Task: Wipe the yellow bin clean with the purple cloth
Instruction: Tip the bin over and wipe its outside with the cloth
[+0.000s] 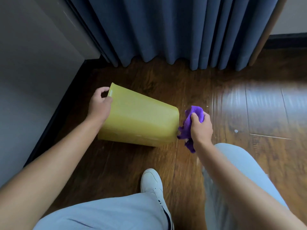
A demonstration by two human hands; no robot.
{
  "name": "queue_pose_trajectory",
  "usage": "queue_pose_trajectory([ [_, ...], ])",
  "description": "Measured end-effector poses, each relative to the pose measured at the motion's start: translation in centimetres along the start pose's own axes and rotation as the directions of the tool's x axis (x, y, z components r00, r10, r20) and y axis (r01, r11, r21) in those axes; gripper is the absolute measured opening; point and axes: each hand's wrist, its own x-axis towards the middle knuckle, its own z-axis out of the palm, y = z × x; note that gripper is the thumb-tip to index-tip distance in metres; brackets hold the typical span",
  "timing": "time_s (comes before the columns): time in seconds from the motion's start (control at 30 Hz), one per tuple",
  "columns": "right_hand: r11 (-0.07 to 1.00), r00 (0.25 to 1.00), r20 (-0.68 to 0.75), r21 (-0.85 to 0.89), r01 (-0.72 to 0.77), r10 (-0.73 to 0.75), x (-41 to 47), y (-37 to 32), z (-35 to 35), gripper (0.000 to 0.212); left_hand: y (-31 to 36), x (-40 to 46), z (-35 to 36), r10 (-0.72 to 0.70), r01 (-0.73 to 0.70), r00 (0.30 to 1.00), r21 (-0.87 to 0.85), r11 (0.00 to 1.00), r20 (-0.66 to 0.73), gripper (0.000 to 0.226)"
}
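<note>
Room: dark wooden floor [166, 163] ran under you, with a grey wall [33, 63] at left and a blue curtain [166, 30] hanging behind.
Left hand: your left hand [99, 105] gripped the rim of the yellow bin, fingers curled over the edge and thumb on the outer wall.
Yellow bin: the yellow bin [137, 120] was tipped on its side on the floor, base pointing right.
Right hand: your right hand [201, 128] clutched the bunched purple cloth [191, 123], which sat just beside the bin's base; contact unclear.
Below: your white shoe [152, 181] and light trousers [108, 213].
</note>
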Motion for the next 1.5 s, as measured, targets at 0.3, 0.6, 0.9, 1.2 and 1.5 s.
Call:
queue_pose_trajectory([
  [0.3, 0.997, 1.000, 0.014, 0.077, -0.027, 0.026, 3.4, -2.0, -1.0, 0.032, -0.8, -3.2, 1.1, 0.202, -0.209, 0.935, -0.008, 0.978, 0.291, 0.059],
  [0.6, 0.991, 0.998, 0.043, 0.125, -0.049, 0.044, 3.1, -1.9, -0.2, 0.032, -6.7, -6.4, 0.0, 0.519, -0.539, 0.837, 0.096, 0.837, 0.174, 0.052],
  [0.9, 0.989, 0.996, 0.073, 0.131, -0.065, 0.056, 2.7, -1.8, 0.4, 0.034, -9.1, -7.8, 1.0, 0.612, -0.640, 0.761, 0.098, 0.762, 0.214, 0.057],
  [1.2, 0.985, 0.991, 0.079, 0.132, -0.114, 0.104, 2.5, -2.0, 0.1, 0.036, -10.7, -7.0, 1.3, 0.628, -0.675, 0.729, 0.137, 0.725, 0.273, 0.047],
  [1.5, 0.985, 0.994, 0.084, 0.148, -0.087, 0.075, 2.2, -2.4, 0.0, 0.031, -7.3, -4.9, 1.3, 0.681, -0.705, 0.709, 0.185, 0.684, 0.185, 0.055],
])
